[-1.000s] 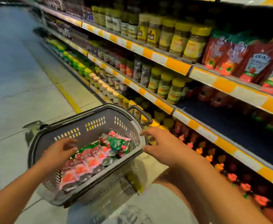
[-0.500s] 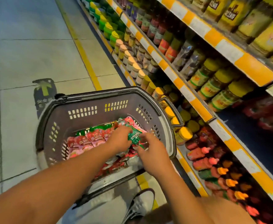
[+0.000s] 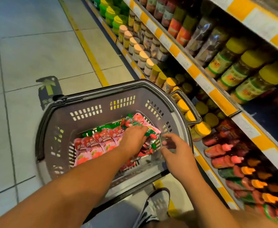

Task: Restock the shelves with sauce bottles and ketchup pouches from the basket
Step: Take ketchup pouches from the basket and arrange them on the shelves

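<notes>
Dim warm store light, oversaturated colours, wide-angle bending at edges, soft smeared detail, lower shelves (image 3: pixel 243 162) shadowed

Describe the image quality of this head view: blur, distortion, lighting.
Head view: wide-angle bending curves the shelf edges; the right hand is smeared by motion, its fingers soft; the left hand in the basket is sharper; the lower-right bottles sit dim and oversaturated; the floor looks evenly lit.

1 basket (image 3: pixel 92 111), 2 hands, approx. 6+ pouches (image 3: pixel 98 143).
</notes>
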Demonstrator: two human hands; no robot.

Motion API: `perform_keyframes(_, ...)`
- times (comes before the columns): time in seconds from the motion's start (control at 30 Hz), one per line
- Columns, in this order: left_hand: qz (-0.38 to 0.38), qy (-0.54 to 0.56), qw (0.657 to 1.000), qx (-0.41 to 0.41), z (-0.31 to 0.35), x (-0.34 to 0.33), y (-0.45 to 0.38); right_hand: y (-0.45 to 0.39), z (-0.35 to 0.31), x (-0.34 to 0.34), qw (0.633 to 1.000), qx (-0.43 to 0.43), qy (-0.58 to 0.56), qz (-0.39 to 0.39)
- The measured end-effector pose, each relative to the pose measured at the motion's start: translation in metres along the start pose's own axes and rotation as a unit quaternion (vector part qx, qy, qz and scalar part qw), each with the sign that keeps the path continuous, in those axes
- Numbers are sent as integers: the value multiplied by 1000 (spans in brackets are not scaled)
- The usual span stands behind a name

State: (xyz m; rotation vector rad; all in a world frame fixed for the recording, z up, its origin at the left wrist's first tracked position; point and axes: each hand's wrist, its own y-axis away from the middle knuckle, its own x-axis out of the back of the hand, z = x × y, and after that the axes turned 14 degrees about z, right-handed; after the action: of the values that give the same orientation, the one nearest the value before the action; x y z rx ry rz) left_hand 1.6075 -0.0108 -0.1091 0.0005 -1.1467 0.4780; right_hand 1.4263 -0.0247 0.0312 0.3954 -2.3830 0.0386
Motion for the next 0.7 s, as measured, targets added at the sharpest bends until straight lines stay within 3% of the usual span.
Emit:
perform_keyframes(0.17, 32, 103, 991, 76, -8, 39, -11, -3, 9, 0, 1000, -15, -1, 3)
perform_keyframes(0.3, 75, 220, 965, 118, 9, 92, -9, -1, 14, 4, 1000, -20, -7, 10)
perform_keyframes(0.47, 7, 377, 919, 119, 45, 151, 14, 6, 6, 9, 997, 1, -75, 1)
perform_keyframes(0.57, 9, 422, 901, 103, 59, 167, 26, 12, -3, 12, 991, 15, -128, -28)
perform_keyframes(0.7, 5, 499, 843, 203, 45, 168, 28, 14, -9, 18, 984, -2, -171, 56)
